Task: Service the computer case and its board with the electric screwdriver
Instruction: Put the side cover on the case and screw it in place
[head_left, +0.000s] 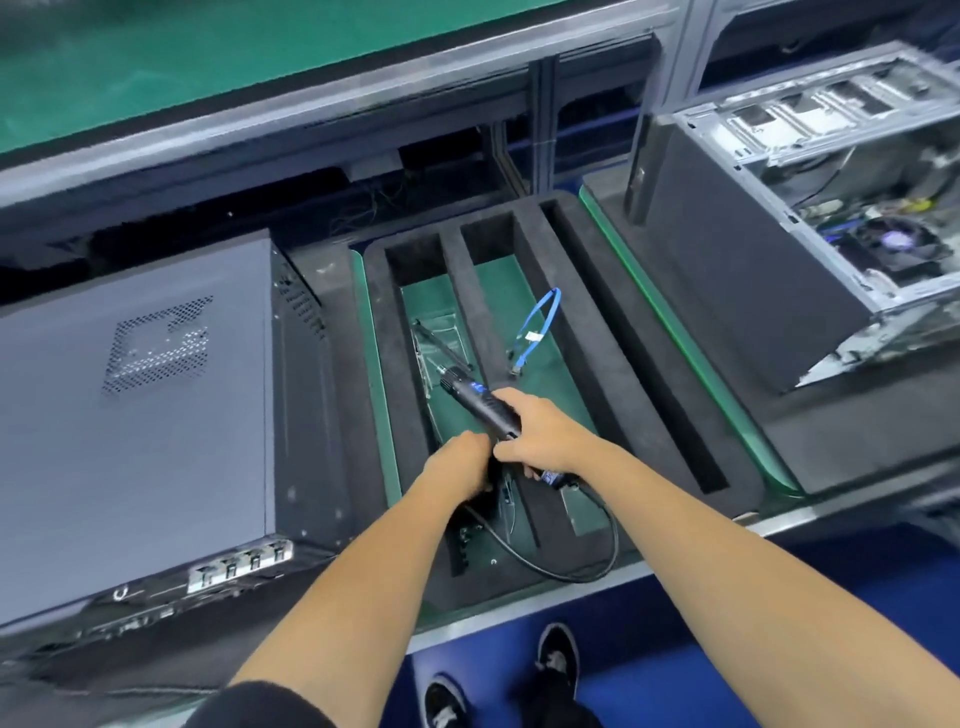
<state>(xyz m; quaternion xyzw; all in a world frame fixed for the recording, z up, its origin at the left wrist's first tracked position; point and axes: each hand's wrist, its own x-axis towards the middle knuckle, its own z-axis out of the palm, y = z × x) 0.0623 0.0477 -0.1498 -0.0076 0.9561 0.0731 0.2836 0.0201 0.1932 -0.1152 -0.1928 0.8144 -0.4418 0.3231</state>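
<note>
Here, electric screwdriver (480, 402) within right fingers (511, 402)

The green-matted tabletop (691, 332) carries a black foam tray with long slots (613, 322) directly under the right grip (540, 431), a closed dark grey metal computer case (135, 415) to its left, and an opened silver computer case (810, 208) beyond it to the right.

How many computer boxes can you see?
2. A closed dark grey metal computer case lies on the left; an open silver metal computer case with its insides showing sits on the right. More could be out of view.
</note>
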